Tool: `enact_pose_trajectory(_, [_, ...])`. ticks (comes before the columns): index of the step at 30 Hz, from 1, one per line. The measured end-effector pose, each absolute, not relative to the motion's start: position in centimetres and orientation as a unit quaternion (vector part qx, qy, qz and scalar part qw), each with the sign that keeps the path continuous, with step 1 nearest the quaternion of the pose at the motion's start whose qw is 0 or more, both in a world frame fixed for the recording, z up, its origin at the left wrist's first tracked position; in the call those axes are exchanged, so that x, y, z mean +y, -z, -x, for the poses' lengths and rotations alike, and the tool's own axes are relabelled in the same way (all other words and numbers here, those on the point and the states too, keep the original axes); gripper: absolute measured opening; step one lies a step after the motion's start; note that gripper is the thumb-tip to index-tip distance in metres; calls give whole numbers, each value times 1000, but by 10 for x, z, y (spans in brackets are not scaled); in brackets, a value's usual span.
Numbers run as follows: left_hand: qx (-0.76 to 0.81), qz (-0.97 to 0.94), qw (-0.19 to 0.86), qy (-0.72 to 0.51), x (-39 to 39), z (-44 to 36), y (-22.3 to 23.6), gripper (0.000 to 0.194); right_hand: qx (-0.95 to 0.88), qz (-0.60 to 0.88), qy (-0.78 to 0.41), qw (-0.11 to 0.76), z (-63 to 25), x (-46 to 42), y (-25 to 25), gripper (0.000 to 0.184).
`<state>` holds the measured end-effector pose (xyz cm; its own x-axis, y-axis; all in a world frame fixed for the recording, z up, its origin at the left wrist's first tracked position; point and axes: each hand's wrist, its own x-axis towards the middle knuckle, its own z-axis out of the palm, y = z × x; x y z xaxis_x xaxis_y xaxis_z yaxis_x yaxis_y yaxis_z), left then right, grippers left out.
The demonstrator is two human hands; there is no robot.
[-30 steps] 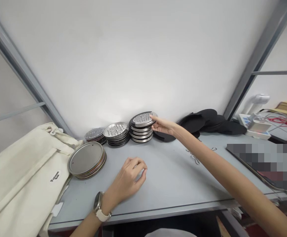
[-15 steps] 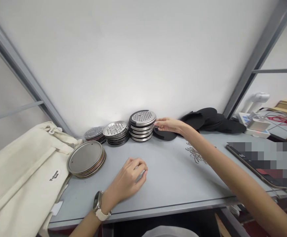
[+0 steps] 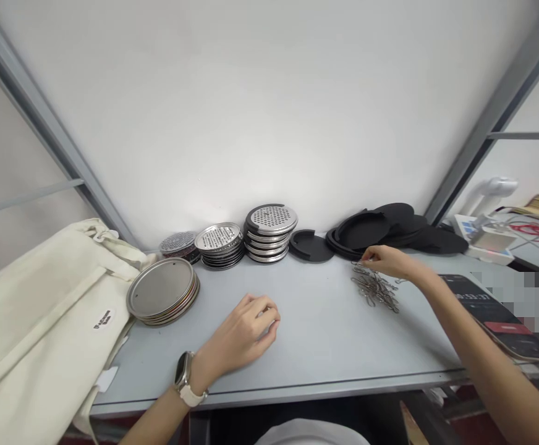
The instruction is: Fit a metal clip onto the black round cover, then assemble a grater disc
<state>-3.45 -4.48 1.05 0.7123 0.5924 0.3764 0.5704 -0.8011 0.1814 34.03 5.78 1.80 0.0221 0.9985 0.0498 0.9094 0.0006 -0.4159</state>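
My right hand (image 3: 385, 261) pinches a thin bent metal wire piece at the back edge of a tangled pile of bent metal wire pieces (image 3: 377, 289). My left hand (image 3: 246, 327) rests on the table, holding nothing, its fingers loosely curled and apart. Behind it stands a stack of round perforated metal grater discs (image 3: 274, 219), the top one set in a black rim. A single round black holder (image 3: 310, 245) with a raised partial rim lies right of that stack. More black round holders (image 3: 364, 230) are heaped behind my right hand.
Left of the stack are grater plates (image 3: 218, 240), patterned discs (image 3: 178, 242) and flat grey metal discs (image 3: 161, 290). A cream cloth bag (image 3: 51, 327) covers the table's left end. A phone (image 3: 478, 303) lies at right, before a white power strip (image 3: 487, 250) with cables.
My right hand has moved right and toward me, from beside the grater stack to the wire pile. My left hand has stayed in place. The view has shifted slightly.
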Motion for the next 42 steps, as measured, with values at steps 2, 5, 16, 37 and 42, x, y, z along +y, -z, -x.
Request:
enact_pose_trajectory(2, [314,-926,24,-209,-44,34,-10,11,-682,702,-98,181,-334,57,-13,11])
enact_pose_trajectory(5, [311,-928,24,-205,-44,34,-10,11,-697,678,-63,224,-310,56,-15,27])
enact_pose_trajectory(16, [301,-933,5,-199,-44,34,-9,12,-751,496,-113,421,-189,108,-23,90])
enact_pose_trajectory(37, [274,-943,-15,-188,-44,33,-9,12,-747,512,104,411,-164,116,-19,49])
enact_pose_trajectory(42, [270,-945,-21,-184,-43,33,-10,13,-759,507,104,395,-149,110,-20,58])
